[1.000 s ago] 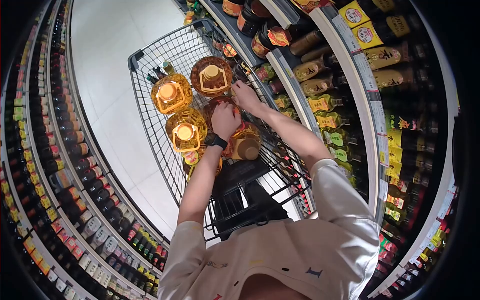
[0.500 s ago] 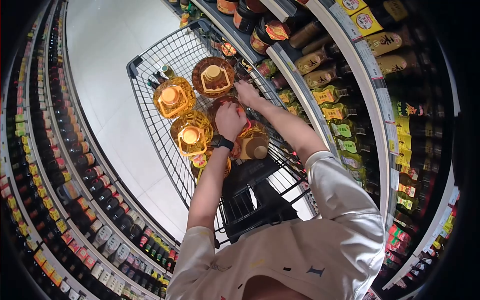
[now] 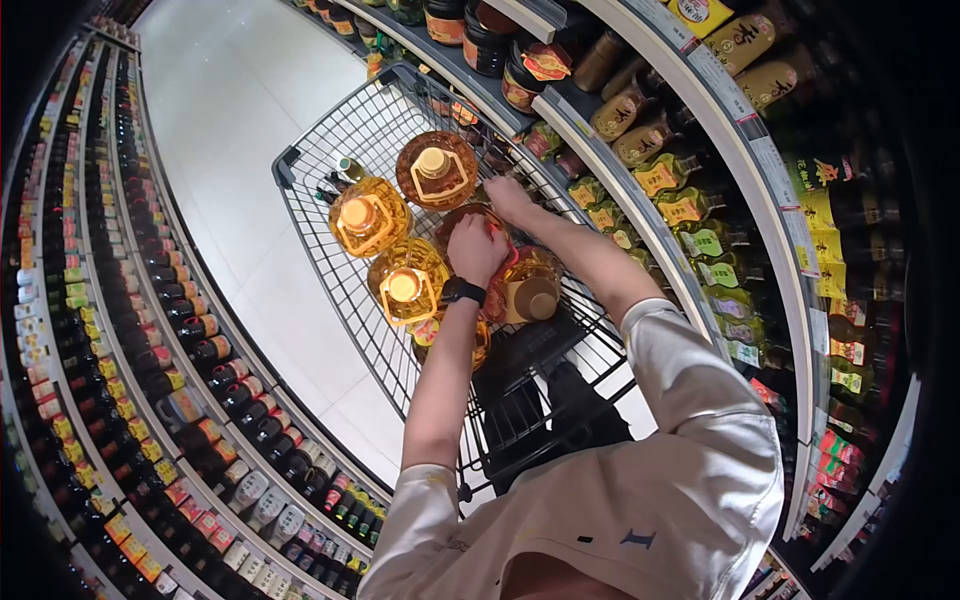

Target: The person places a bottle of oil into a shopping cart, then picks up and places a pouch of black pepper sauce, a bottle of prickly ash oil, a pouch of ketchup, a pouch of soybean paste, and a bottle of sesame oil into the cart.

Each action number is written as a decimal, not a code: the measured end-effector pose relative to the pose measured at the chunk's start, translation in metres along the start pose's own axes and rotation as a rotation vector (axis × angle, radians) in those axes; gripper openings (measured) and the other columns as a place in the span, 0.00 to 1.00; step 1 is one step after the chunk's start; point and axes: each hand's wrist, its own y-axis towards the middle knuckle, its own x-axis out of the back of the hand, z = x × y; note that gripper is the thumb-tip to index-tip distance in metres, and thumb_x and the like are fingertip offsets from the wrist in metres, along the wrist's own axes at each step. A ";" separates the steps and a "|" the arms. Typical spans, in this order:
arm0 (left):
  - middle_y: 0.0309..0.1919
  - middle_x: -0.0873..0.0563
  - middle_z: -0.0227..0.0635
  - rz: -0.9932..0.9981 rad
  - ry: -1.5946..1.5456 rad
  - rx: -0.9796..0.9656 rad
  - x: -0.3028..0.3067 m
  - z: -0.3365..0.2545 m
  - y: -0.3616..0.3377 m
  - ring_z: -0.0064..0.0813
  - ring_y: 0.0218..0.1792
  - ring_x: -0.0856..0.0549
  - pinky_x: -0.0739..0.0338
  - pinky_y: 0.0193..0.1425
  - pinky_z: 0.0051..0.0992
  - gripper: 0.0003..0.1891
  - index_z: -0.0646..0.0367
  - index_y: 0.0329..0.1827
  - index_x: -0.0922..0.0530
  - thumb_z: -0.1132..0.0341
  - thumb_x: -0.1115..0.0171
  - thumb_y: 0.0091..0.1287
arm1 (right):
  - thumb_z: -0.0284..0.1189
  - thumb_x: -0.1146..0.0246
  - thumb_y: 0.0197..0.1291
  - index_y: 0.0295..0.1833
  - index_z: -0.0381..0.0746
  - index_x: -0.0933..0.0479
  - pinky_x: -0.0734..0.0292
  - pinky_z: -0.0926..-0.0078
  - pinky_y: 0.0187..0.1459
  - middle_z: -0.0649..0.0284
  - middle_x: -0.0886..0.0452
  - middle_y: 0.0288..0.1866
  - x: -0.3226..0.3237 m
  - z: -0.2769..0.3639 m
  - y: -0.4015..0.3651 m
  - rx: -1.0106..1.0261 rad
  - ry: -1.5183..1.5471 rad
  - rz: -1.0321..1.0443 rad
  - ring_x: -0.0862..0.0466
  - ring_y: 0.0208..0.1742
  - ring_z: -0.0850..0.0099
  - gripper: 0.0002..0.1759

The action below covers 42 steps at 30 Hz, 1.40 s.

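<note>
My left hand is closed over the top of a reddish-brown oil jug in the shopping cart; its fingers hide the cap. Further forward, by the cart's right side, my right hand has its fingers curled, and what they hold, if anything, is hidden. Ahead stands a dark amber oil jug with a pale cap. Two golden oil jugs stand to the left. Near my left wrist, another jug with a tan cap leans toward me.
Several small bottles lie at the cart's far left. Close on the right, a shelf holds jars and oil bottles. Curved by the lens, another stocked shelf runs along the left, across the pale tiled floor.
The view has shifted, so the cart and jugs appear slightly right and lower. Both hands stay at about the same places over the cart.
</note>
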 end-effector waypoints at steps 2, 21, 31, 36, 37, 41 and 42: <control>0.36 0.16 0.49 0.010 0.010 0.000 0.000 0.001 0.001 0.50 0.41 0.16 0.21 0.49 0.42 0.11 0.65 0.35 0.19 0.64 0.38 0.56 | 0.17 0.39 0.53 0.46 0.31 0.21 0.19 0.52 0.53 0.41 0.18 0.49 0.010 0.005 -0.003 0.023 -0.040 0.022 0.16 0.51 0.43 0.13; 0.31 0.14 0.45 0.027 -0.037 -0.022 -0.007 0.014 0.002 0.48 0.35 0.14 0.19 0.42 0.43 0.11 0.61 0.33 0.16 0.62 0.36 0.55 | 0.25 0.25 0.45 0.51 0.29 0.25 0.18 0.56 0.53 0.41 0.19 0.50 0.073 0.020 -0.072 0.043 -0.007 0.005 0.16 0.52 0.46 0.26; 0.30 0.14 0.44 0.082 -0.008 0.047 0.002 0.008 0.006 0.48 0.34 0.14 0.20 0.42 0.42 0.10 0.61 0.32 0.16 0.62 0.35 0.55 | 0.21 0.32 0.47 0.47 0.29 0.25 0.20 0.54 0.46 0.44 0.20 0.45 0.156 0.036 -0.179 0.178 -0.001 0.019 0.16 0.44 0.46 0.20; 0.31 0.14 0.44 0.073 -0.014 0.051 -0.002 0.006 0.007 0.48 0.36 0.14 0.20 0.44 0.42 0.11 0.61 0.32 0.16 0.62 0.35 0.56 | 0.19 0.34 0.47 0.48 0.29 0.25 0.20 0.54 0.48 0.46 0.19 0.45 0.125 0.025 -0.181 0.109 0.001 0.093 0.17 0.46 0.46 0.19; 0.31 0.14 0.44 0.071 -0.012 0.043 -0.001 0.008 0.006 0.48 0.36 0.14 0.20 0.44 0.42 0.11 0.60 0.33 0.16 0.61 0.35 0.56 | 0.19 0.34 0.47 0.48 0.29 0.25 0.20 0.54 0.48 0.46 0.19 0.45 0.115 0.021 -0.177 0.112 0.002 0.093 0.17 0.46 0.46 0.19; 0.32 0.14 0.44 0.076 -0.015 0.028 -0.002 0.009 0.007 0.47 0.36 0.14 0.20 0.44 0.42 0.11 0.61 0.33 0.16 0.61 0.36 0.56 | 0.19 0.33 0.49 0.49 0.30 0.26 0.19 0.54 0.49 0.45 0.19 0.45 0.072 0.008 -0.157 0.114 0.007 0.085 0.17 0.47 0.45 0.19; 0.32 0.14 0.44 0.078 -0.018 0.023 -0.001 0.008 0.008 0.47 0.36 0.14 0.20 0.44 0.42 0.11 0.61 0.33 0.16 0.61 0.36 0.56 | 0.20 0.33 0.50 0.50 0.31 0.26 0.19 0.54 0.49 0.44 0.20 0.46 0.060 0.006 -0.151 0.100 -0.022 0.096 0.17 0.47 0.45 0.19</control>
